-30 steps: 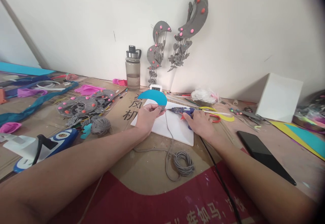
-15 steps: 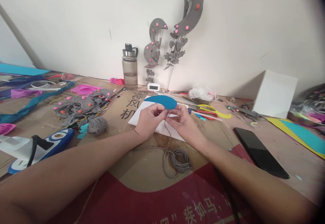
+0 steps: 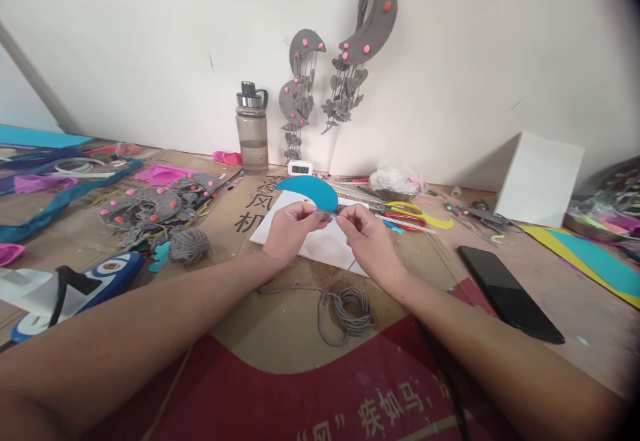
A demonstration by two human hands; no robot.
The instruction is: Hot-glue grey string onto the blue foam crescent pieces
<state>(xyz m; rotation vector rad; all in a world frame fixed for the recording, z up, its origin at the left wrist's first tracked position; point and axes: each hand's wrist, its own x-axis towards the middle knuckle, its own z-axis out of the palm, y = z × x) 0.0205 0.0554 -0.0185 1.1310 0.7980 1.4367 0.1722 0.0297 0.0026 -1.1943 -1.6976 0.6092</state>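
A blue crescent cutout [image 3: 315, 191] stands over a white sheet [image 3: 320, 244]. At its lower edge the thumb and fingers of my left hand [image 3: 287, 234] are pinched together on it. My right hand [image 3: 370, 241] is just right of the crescent, thumb and index finger closed on what looks like thin grey cord, mostly hidden by the fingertips. In front of both hands, a loose coil of grey cord [image 3: 353, 311] lies on the cardboard [image 3: 280, 344], with one strand running left.
Scissors with yellow and red handles [image 3: 407, 217] lie beyond my right hand. A black phone [image 3: 507, 291] is at right. A grey yarn ball [image 3: 189, 245] and grey felt pieces [image 3: 143, 211] are at left. A water bottle [image 3: 252, 131] stands by the wall.
My hands have drawn apart slightly at the fingertips. The crescent has shifted a little left and tilted. The cord strand that hung below my fingers no longer shows clearly.
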